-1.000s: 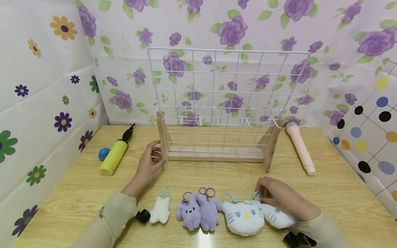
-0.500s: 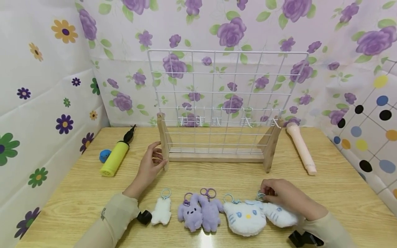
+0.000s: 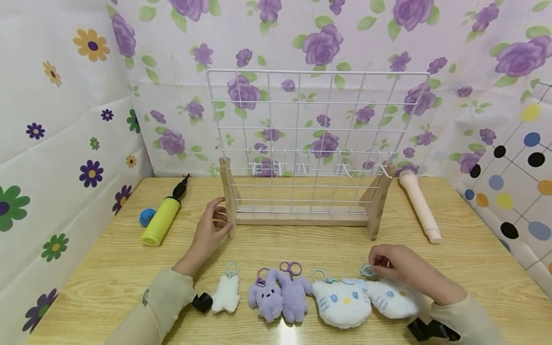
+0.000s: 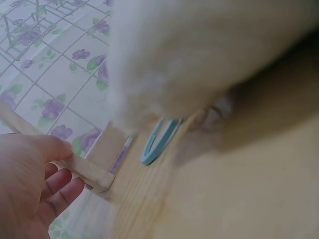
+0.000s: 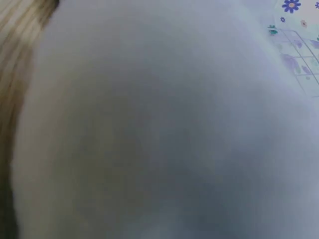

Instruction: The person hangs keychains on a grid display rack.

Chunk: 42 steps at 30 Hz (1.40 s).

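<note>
1. Right hand (image 3: 401, 266) pinches the ring (image 3: 366, 270) of the rightmost plush (image 3: 391, 299).
2. Left hand (image 3: 209, 232) grips the rack (image 3: 302, 219) by its left post (image 3: 226, 187).
3. Little seems done: hooks (image 3: 343, 169) bare, all five plushes (image 3: 342, 306) on the table (image 3: 297, 244).

The bench (image 3: 297, 245) carries five plush keychains (image 3: 342, 311): two white cat-head plushes (image 3: 390, 304), two purple plushes (image 3: 294, 304) and one small white plush (image 3: 226, 293). Rack (image 3: 276, 219), quantity one, comprises one wire grid (image 3: 298, 102), two wooden side supports (image 3: 377, 206) and one base bar (image 3: 327, 219). Additional items: one yellow pump (image 3: 161, 221), one blue object (image 3: 147, 216), one pale pink tube (image 3: 420, 207). Wire hooks (image 3: 385, 172): several; exact quantity unclear.
</note>
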Tool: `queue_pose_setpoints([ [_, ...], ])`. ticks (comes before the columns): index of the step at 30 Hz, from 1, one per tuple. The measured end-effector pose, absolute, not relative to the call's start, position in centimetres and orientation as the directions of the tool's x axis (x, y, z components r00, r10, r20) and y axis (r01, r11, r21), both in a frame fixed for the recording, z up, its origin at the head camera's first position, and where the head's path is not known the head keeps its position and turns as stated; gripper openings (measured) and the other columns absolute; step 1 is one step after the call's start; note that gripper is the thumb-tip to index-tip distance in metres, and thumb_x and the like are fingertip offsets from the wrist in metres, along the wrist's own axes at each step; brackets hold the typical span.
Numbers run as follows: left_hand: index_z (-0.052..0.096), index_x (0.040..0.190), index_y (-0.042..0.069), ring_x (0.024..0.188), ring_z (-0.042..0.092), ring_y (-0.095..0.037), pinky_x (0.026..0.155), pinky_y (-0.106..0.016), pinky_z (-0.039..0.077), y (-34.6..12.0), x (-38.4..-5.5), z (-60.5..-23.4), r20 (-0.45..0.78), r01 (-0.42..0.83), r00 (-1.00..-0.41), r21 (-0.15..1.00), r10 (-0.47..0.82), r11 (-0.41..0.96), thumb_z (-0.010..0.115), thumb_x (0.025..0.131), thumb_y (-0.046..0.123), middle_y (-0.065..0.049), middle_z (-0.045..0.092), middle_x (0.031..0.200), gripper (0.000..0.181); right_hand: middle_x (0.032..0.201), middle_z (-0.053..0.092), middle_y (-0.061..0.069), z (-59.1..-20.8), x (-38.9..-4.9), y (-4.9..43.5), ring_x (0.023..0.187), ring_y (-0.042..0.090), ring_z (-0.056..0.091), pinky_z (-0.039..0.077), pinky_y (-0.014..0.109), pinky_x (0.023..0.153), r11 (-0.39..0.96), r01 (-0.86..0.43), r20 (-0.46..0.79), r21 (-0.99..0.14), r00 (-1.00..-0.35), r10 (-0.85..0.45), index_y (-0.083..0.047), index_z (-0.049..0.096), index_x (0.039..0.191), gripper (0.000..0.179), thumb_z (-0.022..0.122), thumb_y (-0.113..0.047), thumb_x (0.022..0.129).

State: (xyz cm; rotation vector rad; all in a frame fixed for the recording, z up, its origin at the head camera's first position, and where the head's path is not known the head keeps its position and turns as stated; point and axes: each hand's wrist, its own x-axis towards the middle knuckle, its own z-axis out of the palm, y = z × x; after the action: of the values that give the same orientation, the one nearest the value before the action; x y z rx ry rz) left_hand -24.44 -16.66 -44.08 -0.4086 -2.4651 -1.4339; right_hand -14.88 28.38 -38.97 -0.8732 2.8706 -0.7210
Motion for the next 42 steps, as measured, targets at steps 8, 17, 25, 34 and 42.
queue_pose_setpoints([
  [8, 0.033, 0.143, 0.008, 0.094, 0.057, -0.028, 0.077, -0.024, 0.05, -16.8, -24.4, -44.2, 0.356, 0.364, -0.928, 0.804, 0.111, 0.471, 0.069, 0.085, -0.002, -0.02, 0.054, 0.117, 0.069, 0.073, 0.054, -0.017, -37.8, -14.7, 28.8, 0.065, -0.008, 0.046, 0.043, 0.018, 0.056, 0.744, -0.516, 0.109, -0.426, -0.845, -0.523, -0.022, 0.06, 0.083, 0.013, 0.068, -0.013, 0.088],
  [17, 0.033, 0.142, 0.006, 0.093, 0.057, -0.028, 0.076, -0.025, 0.051, -16.9, -24.4, -44.0, 0.382, 0.389, -0.917, 0.792, 0.114, 0.472, 0.069, 0.085, -0.002, -0.021, 0.054, 0.115, 0.068, 0.077, 0.059, -0.014, -35.7, -14.5, 29.5, 0.067, -0.007, 0.049, 0.045, 0.019, 0.057, 0.744, -0.5, 0.104, -0.444, -0.853, -0.511, -0.019, 0.062, 0.087, 0.005, 0.066, -0.018, 0.091],
  [25, 0.032, 0.143, 0.008, 0.092, 0.057, -0.027, 0.076, -0.022, 0.051, -17.1, -24.5, -44.0, 0.394, 0.403, -0.911, 0.786, 0.122, 0.469, 0.068, 0.085, -0.004, -0.02, 0.055, 0.113, 0.069, 0.078, 0.059, -0.015, -34.5, -14.7, 29.7, 0.068, -0.009, 0.05, 0.045, 0.018, 0.055, 0.733, -0.565, 0.202, -0.378, -0.824, -0.53, -0.017, 0.063, 0.087, 0.006, 0.068, -0.014, 0.088],
  [34, 0.033, 0.143, 0.009, 0.094, 0.057, -0.03, 0.081, -0.036, 0.053, -16.7, -24.4, -43.9, 0.363, 0.379, -0.923, 0.81, 0.125, 0.447, 0.068, 0.086, -0.002, -0.021, 0.055, 0.114, 0.068, 0.077, 0.058, -0.019, -33.5, -15.3, 29.9, 0.067, -0.01, 0.048, 0.045, 0.018, 0.056, 0.76, -0.578, 0.258, -0.297, -0.815, -0.519, -0.02, 0.063, 0.084, 0.016, 0.073, -0.007, 0.082],
  [42, 0.033, 0.143, 0.008, 0.095, 0.057, -0.031, 0.081, -0.039, 0.052, -16.6, -24.1, -43.9, 0.364, 0.379, -0.924, 0.82, 0.122, 0.429, 0.066, 0.087, -0.001, -0.021, 0.054, 0.115, 0.065, 0.075, 0.059, -0.017, -32.4, -16.1, 30.2, 0.066, -0.01, 0.048, 0.045, 0.018, 0.057, 0.785, -0.558, 0.307, -0.27, -0.822, -0.479, -0.021, 0.063, 0.085, 0.018, 0.073, -0.006, 0.082],
])
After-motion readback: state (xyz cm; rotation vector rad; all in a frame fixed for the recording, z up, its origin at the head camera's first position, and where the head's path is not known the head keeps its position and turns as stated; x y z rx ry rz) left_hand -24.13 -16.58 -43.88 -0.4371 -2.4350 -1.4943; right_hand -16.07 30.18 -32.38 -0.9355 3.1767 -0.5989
